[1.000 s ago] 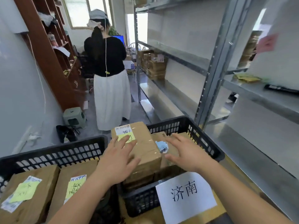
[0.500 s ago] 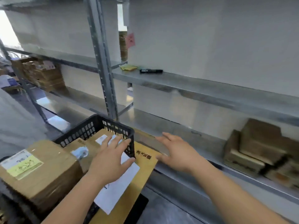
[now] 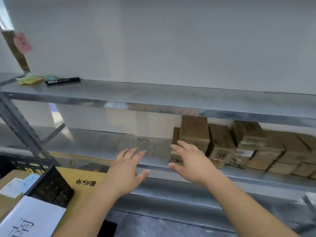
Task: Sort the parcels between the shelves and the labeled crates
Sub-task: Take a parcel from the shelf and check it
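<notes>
Reaching with both empty, spread hands, left [image 3: 125,170] and right [image 3: 192,162], we risk toppling the stacked parcels [image 3: 220,144] on the shelf [image 3: 102,142].

head view, facing shelf [image 3: 171,100], close

lower shelf [image 3: 95,142]: handwritten "5" | other labels: blurred, unreadable

The lower shelf [image 3: 106,144] lies bare from its left post to the middle, open to a reaching hand, while stacked cardboard boxes [image 3: 239,146] block its right end and the upper shelf [image 3: 171,98] caps the room above them.
</notes>
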